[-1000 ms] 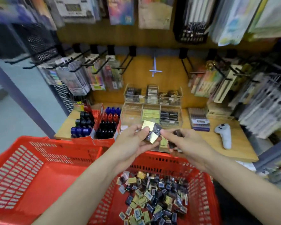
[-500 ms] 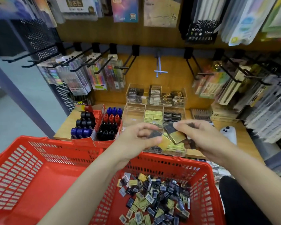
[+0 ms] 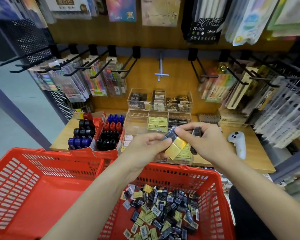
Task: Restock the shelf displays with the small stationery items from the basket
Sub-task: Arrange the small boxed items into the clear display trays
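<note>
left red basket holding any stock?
No: the left red basket shows only bare floor; the small packs lie in the right basket.

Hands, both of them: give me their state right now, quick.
Left hand: holding gold and dark small packets.
Right hand: pinching the same packets, with a small black item held in its fingers.

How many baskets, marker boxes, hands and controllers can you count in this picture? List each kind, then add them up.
Baskets: 2
Marker boxes: 2
Hands: 2
Controller: 1
Total: 7
</note>
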